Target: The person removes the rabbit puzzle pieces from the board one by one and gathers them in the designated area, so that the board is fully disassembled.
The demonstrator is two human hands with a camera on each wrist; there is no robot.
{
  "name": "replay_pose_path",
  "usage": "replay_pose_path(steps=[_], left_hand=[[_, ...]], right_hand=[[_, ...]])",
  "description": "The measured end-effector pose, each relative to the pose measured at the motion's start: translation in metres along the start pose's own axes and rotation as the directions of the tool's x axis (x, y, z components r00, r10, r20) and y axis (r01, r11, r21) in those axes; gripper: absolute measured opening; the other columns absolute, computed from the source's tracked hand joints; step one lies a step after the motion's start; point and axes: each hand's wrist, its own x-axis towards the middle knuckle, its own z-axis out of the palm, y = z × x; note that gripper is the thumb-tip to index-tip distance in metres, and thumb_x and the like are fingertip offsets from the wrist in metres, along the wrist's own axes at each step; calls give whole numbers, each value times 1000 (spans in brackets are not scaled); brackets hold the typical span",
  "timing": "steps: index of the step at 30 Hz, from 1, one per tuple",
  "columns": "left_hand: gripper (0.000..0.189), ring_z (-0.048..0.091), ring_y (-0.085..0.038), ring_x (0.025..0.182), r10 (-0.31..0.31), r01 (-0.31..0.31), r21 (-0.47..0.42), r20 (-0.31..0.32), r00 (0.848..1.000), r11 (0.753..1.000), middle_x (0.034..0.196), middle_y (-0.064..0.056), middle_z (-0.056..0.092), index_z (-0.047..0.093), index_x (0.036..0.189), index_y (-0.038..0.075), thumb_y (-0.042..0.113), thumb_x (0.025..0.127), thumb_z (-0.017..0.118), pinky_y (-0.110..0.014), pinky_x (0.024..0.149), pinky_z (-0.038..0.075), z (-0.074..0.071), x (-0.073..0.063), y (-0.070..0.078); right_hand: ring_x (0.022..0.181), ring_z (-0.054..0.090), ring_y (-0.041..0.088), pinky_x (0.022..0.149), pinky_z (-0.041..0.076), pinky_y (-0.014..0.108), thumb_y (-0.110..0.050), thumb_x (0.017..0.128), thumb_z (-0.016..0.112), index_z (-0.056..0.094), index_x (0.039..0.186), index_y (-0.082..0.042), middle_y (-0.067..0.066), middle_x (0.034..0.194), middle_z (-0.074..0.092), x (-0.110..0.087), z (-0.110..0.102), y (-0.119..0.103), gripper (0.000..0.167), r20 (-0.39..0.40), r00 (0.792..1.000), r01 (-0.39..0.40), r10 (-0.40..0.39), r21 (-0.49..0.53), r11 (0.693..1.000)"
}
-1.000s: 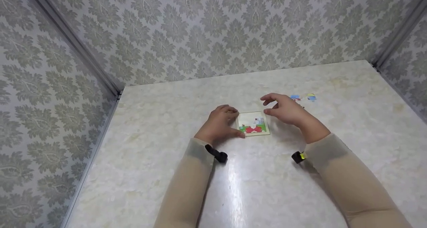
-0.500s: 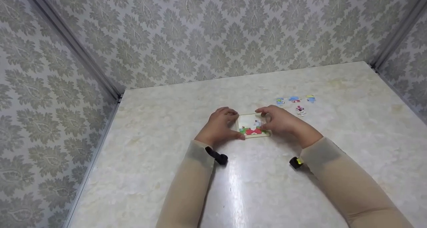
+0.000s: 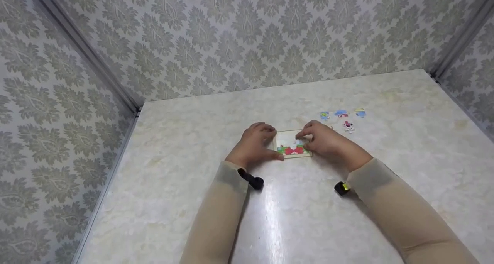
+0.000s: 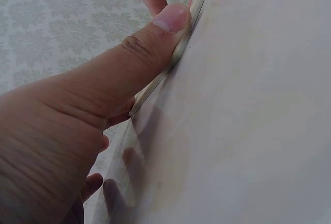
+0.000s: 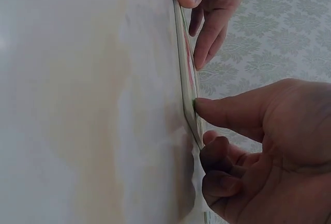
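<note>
A small square jigsaw puzzle tray [image 3: 297, 156] lies on the table, with red and green pieces along its near side and a bare area above them. My left hand [image 3: 255, 143] grips the tray's left side, its thumb at the near edge and its fingers at the far left corner. On the tray's right part, my right hand [image 3: 327, 140] holds a pale blue-grey puzzle piece [image 3: 298, 142] between index finger and thumb, largely hiding it. In the right wrist view, the right thumb [image 5: 227, 113] touches the tray's top face and the other fingers are curled.
Several loose puzzle pieces lie beyond the right hand: a blue-green one [image 3: 324, 115], a blue-and-red one [image 3: 341, 113], a yellow-and-blue one [image 3: 360, 112] and a pink-and-white one [image 3: 348, 126]. Patterned wall panels [image 3: 247, 36] border the marbled table [image 3: 185, 132].
My right hand has come down and left from beside the tray onto its right part. Its index finger has shifted from the far rim inward. The left hand has stayed in place.
</note>
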Motion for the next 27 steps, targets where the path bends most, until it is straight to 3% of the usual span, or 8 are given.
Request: replay_pose_path(steps=[8, 15, 27], left_hand=[[96, 37, -28, 171, 11, -12, -9, -16, 1000, 1000, 165, -2, 61, 64, 162, 14, 58, 84, 99, -49, 145, 26, -2, -1, 1], [97, 37, -28, 171, 8, -8, 2, -13, 1000, 1000, 166, -2, 61, 63, 163, 14, 58, 84, 98, -49, 145, 26, -2, -1, 1], [96, 36, -28, 172, -3, 3, -10, -11, 1000, 1000, 166, -1, 61, 64, 163, 15, 58, 84, 98, -49, 145, 26, 0, -1, 2]], right_hand=[[142, 56, 43, 125, 45, 67, -7, 109, 71, 73, 143, -12, 23, 159, 52, -1, 1, -3, 35, -15, 1000, 3, -2, 23, 1000], [123, 57, 34, 112, 50, 58, -6, 110, 69, 71, 142, -15, 18, 148, 60, -2, 1, -6, 33, -12, 999, -32, 32, 38, 999], [131, 59, 36, 121, 48, 62, -7, 109, 70, 73, 148, -12, 20, 152, 61, 1, 1, -2, 39, 1, 1000, -13, 13, 9, 1000]])
